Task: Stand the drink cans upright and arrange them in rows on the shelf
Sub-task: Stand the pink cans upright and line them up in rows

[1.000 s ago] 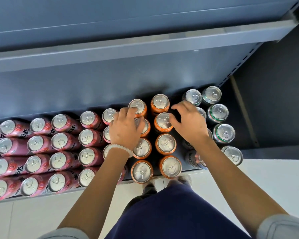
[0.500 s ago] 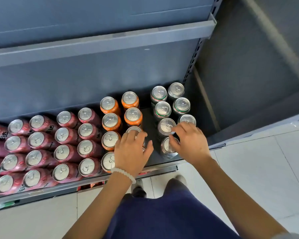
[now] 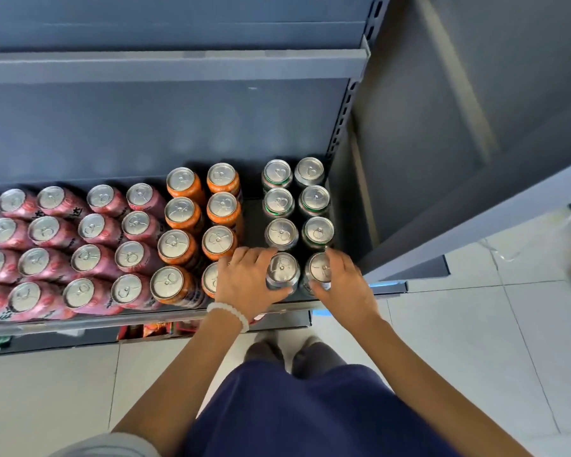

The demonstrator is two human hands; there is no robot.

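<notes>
Upright drink cans stand in rows on a grey shelf (image 3: 80,321): pink cans (image 3: 89,253) at the left, orange cans (image 3: 180,211) in the middle, green-and-silver cans (image 3: 279,201) at the right. My left hand (image 3: 244,282) grips the front silver can (image 3: 282,270) of the left green column, thumb curled round its near side. My right hand (image 3: 343,285) grips the front can (image 3: 320,268) of the right green column. The front orange can (image 3: 210,278) is partly hidden behind my left hand.
A dark gap (image 3: 253,219) runs between the orange and green columns. An upper shelf edge (image 3: 178,65) overhangs the cans. The shelf's slotted upright (image 3: 342,117) and side panel close off the right. Packets (image 3: 152,329) lie on a lower shelf. Tiled floor lies below.
Both hands have moved right from the orange cans to the two front green-and-silver cans and taken hold of them. The view has shifted right.
</notes>
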